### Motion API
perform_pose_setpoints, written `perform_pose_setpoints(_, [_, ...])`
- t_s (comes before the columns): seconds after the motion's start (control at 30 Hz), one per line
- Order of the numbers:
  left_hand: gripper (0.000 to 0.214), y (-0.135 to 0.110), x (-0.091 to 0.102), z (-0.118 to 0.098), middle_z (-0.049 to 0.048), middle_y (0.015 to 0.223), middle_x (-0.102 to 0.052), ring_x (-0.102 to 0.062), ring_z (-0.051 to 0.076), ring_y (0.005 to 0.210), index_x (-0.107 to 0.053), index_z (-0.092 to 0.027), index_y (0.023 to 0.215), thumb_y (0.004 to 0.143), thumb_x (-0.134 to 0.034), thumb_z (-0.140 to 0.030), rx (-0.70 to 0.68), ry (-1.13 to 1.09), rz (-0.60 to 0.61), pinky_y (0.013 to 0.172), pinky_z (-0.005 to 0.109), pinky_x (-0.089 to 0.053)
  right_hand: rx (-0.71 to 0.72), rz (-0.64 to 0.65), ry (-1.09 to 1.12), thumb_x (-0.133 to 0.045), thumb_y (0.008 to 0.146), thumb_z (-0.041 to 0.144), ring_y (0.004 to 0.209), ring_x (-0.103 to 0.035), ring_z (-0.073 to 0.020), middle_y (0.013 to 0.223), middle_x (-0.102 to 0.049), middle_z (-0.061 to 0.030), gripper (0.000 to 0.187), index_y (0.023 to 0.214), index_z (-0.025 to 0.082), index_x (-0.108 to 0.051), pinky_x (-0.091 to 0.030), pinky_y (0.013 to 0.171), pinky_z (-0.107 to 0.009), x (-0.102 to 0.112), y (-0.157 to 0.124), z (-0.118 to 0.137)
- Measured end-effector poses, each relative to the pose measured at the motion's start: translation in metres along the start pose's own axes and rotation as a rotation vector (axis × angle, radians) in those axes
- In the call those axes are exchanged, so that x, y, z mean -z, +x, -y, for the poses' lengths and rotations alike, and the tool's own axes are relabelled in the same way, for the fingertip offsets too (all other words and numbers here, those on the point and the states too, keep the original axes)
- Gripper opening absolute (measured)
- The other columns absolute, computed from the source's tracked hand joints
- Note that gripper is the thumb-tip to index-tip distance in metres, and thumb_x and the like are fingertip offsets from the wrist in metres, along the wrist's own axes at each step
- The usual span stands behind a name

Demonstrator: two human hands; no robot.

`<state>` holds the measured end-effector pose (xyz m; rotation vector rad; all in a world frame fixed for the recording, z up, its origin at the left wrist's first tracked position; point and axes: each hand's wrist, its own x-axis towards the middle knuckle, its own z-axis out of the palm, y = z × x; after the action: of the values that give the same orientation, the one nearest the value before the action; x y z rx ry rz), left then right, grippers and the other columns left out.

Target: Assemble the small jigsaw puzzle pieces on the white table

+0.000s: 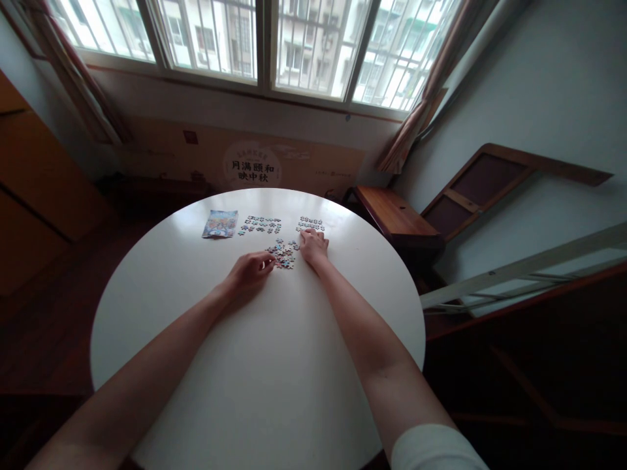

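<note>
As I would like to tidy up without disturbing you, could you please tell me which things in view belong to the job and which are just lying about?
Belonging to the job:
- puzzle pile, at the left hand
- left rows of pieces
- right rows, by the right hand
- picture sheet, probably
- table, under them

Just around:
- wooden furniture
- printed board
- curtains

The left arm point(169, 346) and right arm point(355, 323) are extended forward, converging. The left hand point(251, 267) is curled; the right hand point(314, 247) is held palm down.
</note>
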<state>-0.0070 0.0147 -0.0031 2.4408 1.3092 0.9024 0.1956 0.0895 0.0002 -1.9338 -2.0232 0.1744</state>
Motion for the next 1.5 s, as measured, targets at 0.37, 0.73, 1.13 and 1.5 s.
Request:
perform_pose_setpoints(0.37, [0.023, 0.0001, -0.0006, -0.0005, 0.0011, 0.068, -0.063, -0.053, 0.01, 0.057, -0.067, -0.017, 0.085, 0.087, -0.047, -0.028, -0.005, 0.009, 0.001, 0.058, 0.02, -0.037, -0.003, -0.054, -0.024, -0.034, 0.09, 0.028, 0.116, -0.037, -0.0285, 0.136, -0.045, -0.0047, 0.036, 0.115, 0.024, -0.059, -0.035, 0.093, -0.044, -0.0042, 0.0003, -0.0021])
perform_pose_setpoints(0.73, [0.022, -0.0001, 0.0004, -0.0008, 0.0016, 0.07, -0.063, -0.053, 0.01, 0.058, -0.068, -0.017, 0.085, 0.086, -0.048, -0.027, -0.001, -0.01, -0.003, 0.058, 0.021, -0.038, -0.001, -0.05, -0.015, -0.034, 0.089, 0.026, 0.118, -0.035, -0.0279, 0.14, -0.042, -0.0042, 0.04, 0.124, 0.023, -0.053, -0.033, 0.096, -0.044, -0.0035, -0.0005, -0.001])
perform_pose_setpoints(1.13, [0.021, -0.0003, -0.0006, 0.0004, 0.0017, 0.071, -0.063, -0.053, 0.011, 0.059, -0.068, -0.018, 0.086, 0.086, -0.049, -0.027, 0.0, -0.031, -0.008, 0.059, 0.021, -0.038, 0.142, 0.044, -0.046, -0.025, 0.094, 0.033, 0.131, -0.021, -0.0279, 0.146, -0.036, 0.0026, 0.045, 0.136, 0.028, -0.042, -0.024, 0.104, -0.045, -0.0049, -0.0016, -0.0025])
perform_pose_setpoints(1.5, [0.022, -0.0005, -0.0011, 0.0013, 0.0016, 0.072, -0.064, -0.054, 0.011, 0.059, -0.067, -0.018, 0.086, 0.087, -0.048, -0.028, -0.015, 0.003, -0.007, 0.059, 0.021, -0.038, 0.153, -0.009, 0.013, -0.028, 0.094, 0.031, 0.127, -0.026, -0.0273, 0.141, -0.043, 0.0007, 0.043, 0.133, 0.029, -0.045, -0.027, 0.102, -0.043, -0.0035, -0.0032, -0.0024])
